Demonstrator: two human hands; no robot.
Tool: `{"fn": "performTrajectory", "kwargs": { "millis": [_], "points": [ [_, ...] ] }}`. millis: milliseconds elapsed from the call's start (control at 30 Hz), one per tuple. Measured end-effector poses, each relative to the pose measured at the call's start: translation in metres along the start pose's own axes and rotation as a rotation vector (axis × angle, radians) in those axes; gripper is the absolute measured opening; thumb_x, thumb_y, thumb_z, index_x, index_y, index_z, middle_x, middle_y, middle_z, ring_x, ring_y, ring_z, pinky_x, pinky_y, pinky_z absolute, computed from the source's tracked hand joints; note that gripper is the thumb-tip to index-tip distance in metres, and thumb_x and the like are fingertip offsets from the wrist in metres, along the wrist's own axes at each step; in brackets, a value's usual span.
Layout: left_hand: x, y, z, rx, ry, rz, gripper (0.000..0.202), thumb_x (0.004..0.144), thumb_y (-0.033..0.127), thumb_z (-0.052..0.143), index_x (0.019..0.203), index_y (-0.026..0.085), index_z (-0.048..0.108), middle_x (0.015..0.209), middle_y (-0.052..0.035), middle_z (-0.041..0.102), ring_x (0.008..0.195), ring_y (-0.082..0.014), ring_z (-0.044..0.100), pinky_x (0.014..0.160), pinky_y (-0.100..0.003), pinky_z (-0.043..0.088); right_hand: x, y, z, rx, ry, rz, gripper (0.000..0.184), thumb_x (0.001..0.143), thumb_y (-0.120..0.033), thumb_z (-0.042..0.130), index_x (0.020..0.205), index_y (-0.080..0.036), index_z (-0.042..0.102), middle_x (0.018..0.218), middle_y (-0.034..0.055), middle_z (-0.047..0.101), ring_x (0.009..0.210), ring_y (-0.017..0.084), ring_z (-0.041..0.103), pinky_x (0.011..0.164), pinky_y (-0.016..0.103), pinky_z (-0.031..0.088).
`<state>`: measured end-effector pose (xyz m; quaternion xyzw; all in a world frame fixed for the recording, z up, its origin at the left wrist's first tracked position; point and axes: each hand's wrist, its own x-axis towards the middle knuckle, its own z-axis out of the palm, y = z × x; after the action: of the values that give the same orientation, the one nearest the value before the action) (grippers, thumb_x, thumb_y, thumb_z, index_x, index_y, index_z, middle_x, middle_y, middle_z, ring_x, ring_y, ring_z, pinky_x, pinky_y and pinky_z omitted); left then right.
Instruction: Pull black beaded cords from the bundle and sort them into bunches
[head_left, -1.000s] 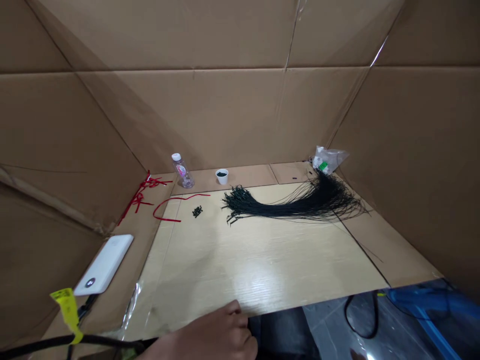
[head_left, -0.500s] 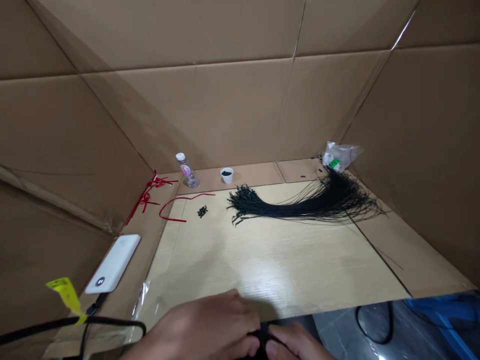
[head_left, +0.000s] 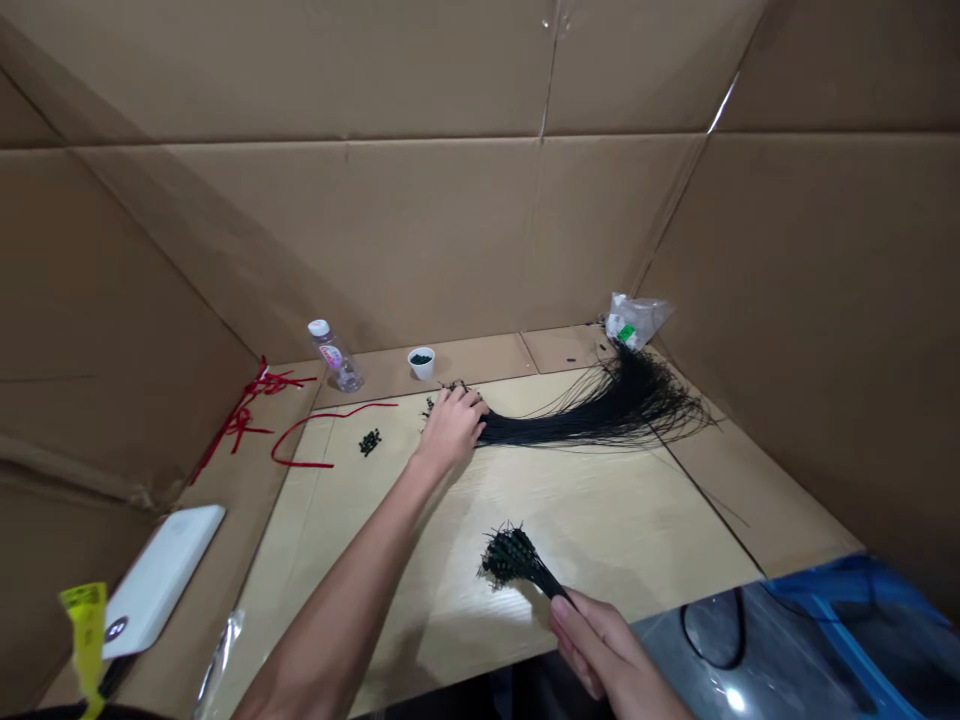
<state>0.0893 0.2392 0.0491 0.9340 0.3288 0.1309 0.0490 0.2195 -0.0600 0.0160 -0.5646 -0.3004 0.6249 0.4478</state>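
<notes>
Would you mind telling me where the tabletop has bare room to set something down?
The widest bare patch of tabletop lies between the long black strands and the right hand, beside its bundle. Another lies left of the left arm, nearer than the red cord. It is crowded around the left hand, near the small dark pieces and cup.

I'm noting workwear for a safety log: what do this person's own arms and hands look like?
The left hand and right hand are ungloved, with no rings that I can make out. The left forearm is bare down to the picture's edge: no sleeve, watch or bracelet shows. The right wrist is bare too. The upper arms are out of view.
</notes>
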Motion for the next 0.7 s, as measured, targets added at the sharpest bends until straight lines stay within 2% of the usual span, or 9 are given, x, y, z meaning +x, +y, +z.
{"fn": "performTrajectory", "kwargs": {
  "millis": [100, 200, 300, 400, 500, 600, 700],
  "points": [
    [0.002, -0.005, 0.004, 0.072, -0.003, 0.031, 0.024, 0.103, 0.01, 0.055, 0.09, 0.02, 0.072, 0.097, -0.0136, 0.07, 0.114, -0.0345, 0.055, 0.103, -0.054, 0.037, 0.003, -0.001, -0.003, 0.008, -0.014, -0.039, 0.068, 0.089, -0.09, 0.063, 0.075, -0.026, 0.047, 0.066, -0.0085, 0.029, 0.059, 0.012, 0.025, 0.054, 0.028, 0.025],
    [-0.006, -0.004, 0.0, 0.119, 0.005, 0.026, 0.027, 0.104, 0.009, 0.051, 0.092, 0.02, 0.072, 0.099, -0.0147, 0.071, 0.109, -0.0344, 0.055, 0.099, -0.053, 0.038, 0.005, -0.006, -0.006, 0.008, -0.017, -0.073, 0.067, 0.094, -0.087, 0.06, 0.074, -0.025, 0.044, 0.066, -0.0087, 0.03, 0.059, 0.012, 0.024, 0.054, 0.029, 0.02],
    [-0.022, 0.006, -0.01, 0.143, 0.005, 0.013, 0.023, 0.105, 0.011, 0.052, 0.095, 0.019, 0.072, 0.1, -0.015, 0.071, 0.105, -0.0342, 0.057, 0.094, -0.051, 0.04, 0.007, -0.02, -0.01, 0.032, 0.024, -0.09, 0.067, 0.091, -0.088, 0.063, 0.075, -0.025, 0.046, 0.067, -0.0087, 0.03, 0.059, 0.012, 0.025, 0.055, 0.029, 0.019],
    [-0.048, 0.029, -0.022, 0.146, -0.004, 0.025, 0.018, 0.104, 0.012, 0.056, 0.096, 0.019, 0.071, 0.1, -0.0133, 0.072, 0.101, -0.0328, 0.058, 0.09, -0.049, 0.042, 0.011, -0.039, -0.012, 0.079, 0.104, -0.137, 0.067, 0.088, -0.089, 0.066, 0.077, -0.024, 0.051, 0.068, -0.0088, 0.029, 0.061, 0.013, 0.023, 0.056, 0.029, 0.018],
    [-0.085, 0.063, -0.029, 0.133, -0.027, 0.074, 0.016, 0.103, 0.013, 0.06, 0.093, 0.019, 0.07, 0.097, -0.0104, 0.072, 0.098, -0.0299, 0.06, 0.091, -0.047, 0.044, 0.021, -0.054, -0.01, 0.087, 0.12, -0.223, 0.063, 0.093, -0.084, 0.065, 0.082, -0.022, 0.056, 0.068, -0.0094, 0.028, 0.061, 0.013, 0.021, 0.056, 0.028, 0.018],
    [-0.121, 0.097, -0.032, 0.094, -0.02, 0.181, 0.015, 0.104, 0.012, 0.06, 0.094, 0.018, 0.069, 0.094, -0.0077, 0.07, 0.095, -0.0273, 0.06, 0.091, -0.045, 0.045, 0.033, -0.059, -0.004, -0.015, 0.067, -0.302, 0.057, 0.101, -0.077, 0.059, 0.093, -0.021, 0.062, 0.072, -0.0071, 0.041, 0.06, 0.013, 0.029, 0.056, 0.028, 0.023],
    [-0.144, 0.116, -0.039, 0.045, 0.083, 0.276, 0.012, 0.103, 0.009, 0.059, 0.103, 0.016, 0.07, 0.097, -0.0075, 0.071, 0.093, -0.0261, 0.059, 0.088, -0.044, 0.045, 0.039, -0.056, 0.005, -0.194, 0.006, -0.395, 0.05, 0.107, -0.07, 0.054, 0.102, -0.022, 0.066, 0.087, -0.0006, 0.059, 0.069, 0.017, 0.046, 0.064, 0.028, 0.038]
  ]
}}
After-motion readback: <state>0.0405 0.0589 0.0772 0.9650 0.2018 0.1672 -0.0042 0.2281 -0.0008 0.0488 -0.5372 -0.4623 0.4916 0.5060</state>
